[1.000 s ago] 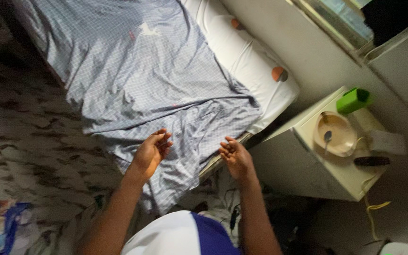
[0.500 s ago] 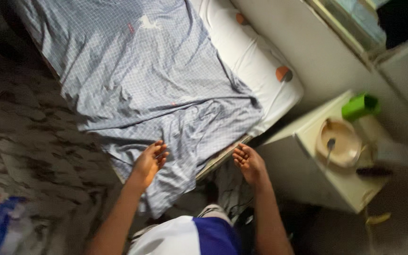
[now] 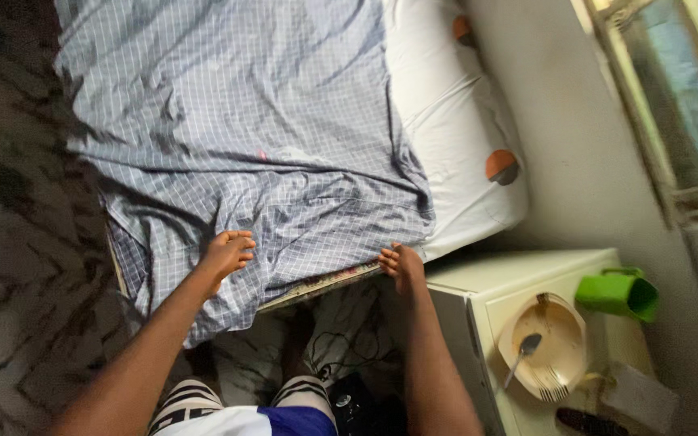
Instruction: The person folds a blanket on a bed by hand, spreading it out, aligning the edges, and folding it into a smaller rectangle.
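- Blue-and-white checked cotton, a rumpled bedsheet [image 3: 244, 129], covers most of the mattress in front of me; its near edge hangs crumpled over the bed's side towards my legs.
- My left hand [image 3: 225, 254] lies on that hanging edge, fingers curled down into the folds; whether they have pinched the cloth I cannot tell.
- My right hand [image 3: 401, 265] sits at the sheet's near right corner, where the cloth meets the mattress edge [image 3: 317, 287]; the fingers are bent over the corner and touching it, but the grip itself is hidden under them, so I cannot tell if it is closed on the fabric.
- Both hands are well apart, one at each end of the drooping stretch of sheet.
- Beyond the sheet, to the right, a white pillow [image 3: 462, 153] with orange-and-grey round spots lies uncovered against the wall.
- Just beside my right forearm stands a pale bedside cabinet [image 3: 478, 282].
- On its top rests a round cream bowl [image 3: 547, 347] with a spoon [image 3: 523, 354] lying in it.
- A green plastic mug [image 3: 617, 292] lies tipped on its side near the bowl, by the wall.
- A dark remote-like object [image 3: 591, 421] lies at the cabinet's near edge.
- A patterned floor covering [image 3: 18, 242] spreads out left of the bed.
- Cables [image 3: 341, 347] lie on the floor between my knees and the bed.
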